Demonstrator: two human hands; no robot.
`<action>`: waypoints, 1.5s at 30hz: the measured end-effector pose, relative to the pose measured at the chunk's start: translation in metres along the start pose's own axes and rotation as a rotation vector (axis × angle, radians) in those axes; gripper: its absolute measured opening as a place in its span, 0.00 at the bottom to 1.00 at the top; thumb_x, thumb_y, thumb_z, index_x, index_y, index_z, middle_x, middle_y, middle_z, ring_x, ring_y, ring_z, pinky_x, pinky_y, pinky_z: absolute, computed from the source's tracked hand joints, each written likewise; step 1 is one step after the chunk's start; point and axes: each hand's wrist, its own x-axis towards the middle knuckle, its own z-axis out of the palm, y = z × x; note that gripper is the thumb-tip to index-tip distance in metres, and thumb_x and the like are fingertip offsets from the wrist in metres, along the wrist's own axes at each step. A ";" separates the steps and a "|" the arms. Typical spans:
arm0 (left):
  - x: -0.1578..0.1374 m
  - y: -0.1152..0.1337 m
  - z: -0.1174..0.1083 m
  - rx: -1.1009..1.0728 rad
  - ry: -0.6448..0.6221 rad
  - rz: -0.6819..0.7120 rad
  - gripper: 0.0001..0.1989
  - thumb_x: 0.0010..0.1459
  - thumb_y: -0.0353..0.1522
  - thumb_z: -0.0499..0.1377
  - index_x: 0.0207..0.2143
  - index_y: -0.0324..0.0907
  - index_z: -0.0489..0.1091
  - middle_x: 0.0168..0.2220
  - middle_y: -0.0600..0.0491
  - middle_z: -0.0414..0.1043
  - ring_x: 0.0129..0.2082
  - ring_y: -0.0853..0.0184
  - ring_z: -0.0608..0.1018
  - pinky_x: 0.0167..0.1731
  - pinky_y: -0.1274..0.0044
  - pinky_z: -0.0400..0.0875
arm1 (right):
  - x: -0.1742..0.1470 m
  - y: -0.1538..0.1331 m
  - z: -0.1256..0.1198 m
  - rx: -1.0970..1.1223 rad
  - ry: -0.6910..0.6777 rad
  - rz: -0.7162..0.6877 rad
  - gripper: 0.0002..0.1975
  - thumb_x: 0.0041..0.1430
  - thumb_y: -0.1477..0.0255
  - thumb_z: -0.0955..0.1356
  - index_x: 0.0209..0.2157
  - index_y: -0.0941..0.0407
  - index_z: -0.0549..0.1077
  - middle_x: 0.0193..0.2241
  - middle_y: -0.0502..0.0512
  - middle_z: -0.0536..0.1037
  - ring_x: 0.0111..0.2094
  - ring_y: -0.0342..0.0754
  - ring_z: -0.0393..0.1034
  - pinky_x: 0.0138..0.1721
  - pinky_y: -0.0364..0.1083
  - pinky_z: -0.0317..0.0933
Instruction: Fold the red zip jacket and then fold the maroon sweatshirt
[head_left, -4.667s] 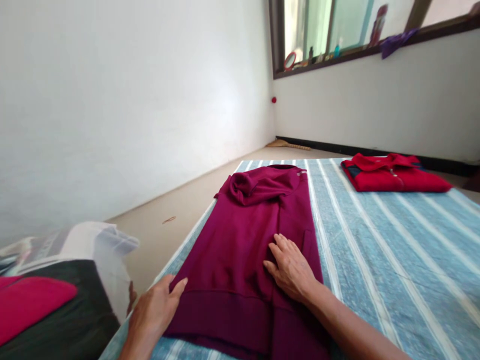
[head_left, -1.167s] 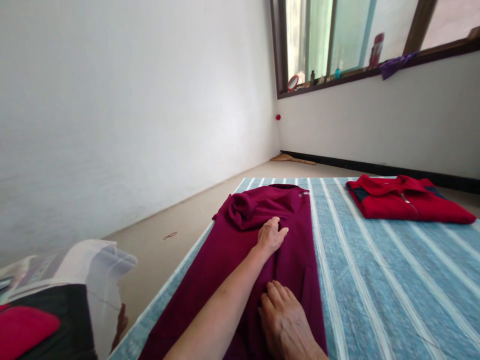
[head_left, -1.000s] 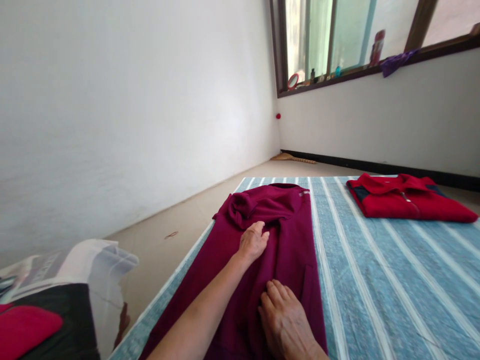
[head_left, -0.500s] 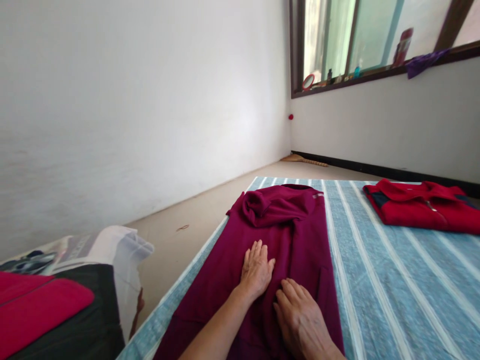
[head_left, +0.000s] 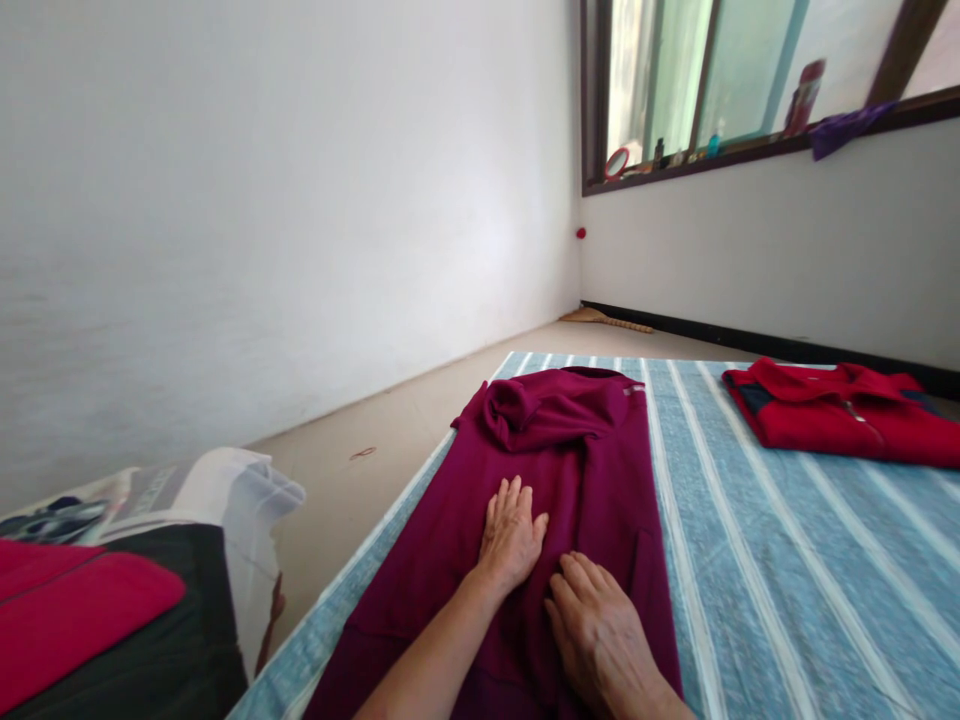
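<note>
A maroon sweatshirt (head_left: 577, 470) lies folded lengthwise on a blue-and-white striped mat (head_left: 787, 570), its hood bunched at the far end. My left hand (head_left: 512, 532) rests flat on the middle of the sweatshirt, fingers spread and pointing away from me. My right hand (head_left: 600, 630) lies flat on the same cloth just to the right and nearer to me, almost touching the left. Neither hand grips anything.
A folded red garment (head_left: 840, 412) sits at the mat's far right. At the lower left stands a pile of black and red clothes (head_left: 82, 620) with a translucent plastic bag (head_left: 225, 500). Bare floor (head_left: 390, 440) and a white wall lie left; a window sill with small items is ahead.
My left hand has slid back from the hood end towards me along the sweatshirt and now lies beside the right hand. The right hand has stayed pressed on the cloth.
</note>
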 end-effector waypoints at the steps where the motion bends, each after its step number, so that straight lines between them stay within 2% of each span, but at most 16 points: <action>1: 0.000 0.000 0.000 0.002 0.006 0.000 0.26 0.62 0.36 0.48 0.60 0.32 0.58 0.64 0.39 0.53 0.65 0.55 0.53 0.61 0.64 0.52 | 0.000 0.000 0.000 -0.006 -0.008 0.003 0.08 0.57 0.80 0.61 0.34 0.55 0.69 0.38 0.57 0.75 0.44 0.52 0.68 0.49 0.50 0.60; 12: 0.002 0.000 -0.003 0.016 -0.003 0.012 0.26 0.62 0.35 0.48 0.59 0.31 0.59 0.64 0.39 0.53 0.65 0.54 0.53 0.61 0.64 0.52 | 0.001 0.000 -0.001 -0.017 -0.060 0.010 0.07 0.56 0.80 0.63 0.33 0.55 0.68 0.36 0.56 0.74 0.43 0.52 0.68 0.49 0.50 0.60; 22: 0.001 0.000 -0.003 -0.002 0.014 0.015 0.25 0.62 0.35 0.48 0.59 0.33 0.60 0.63 0.39 0.55 0.64 0.54 0.54 0.60 0.63 0.53 | 0.000 0.001 -0.001 -0.015 -0.047 0.007 0.07 0.56 0.80 0.63 0.33 0.55 0.69 0.36 0.56 0.74 0.45 0.52 0.68 0.49 0.51 0.60; 45: -0.001 -0.003 0.002 -0.039 0.004 0.027 0.26 0.61 0.36 0.48 0.60 0.33 0.59 0.64 0.40 0.54 0.65 0.54 0.53 0.61 0.63 0.51 | -0.001 0.003 -0.001 -0.010 0.031 -0.019 0.09 0.59 0.78 0.59 0.34 0.54 0.69 0.38 0.57 0.76 0.44 0.52 0.69 0.47 0.50 0.62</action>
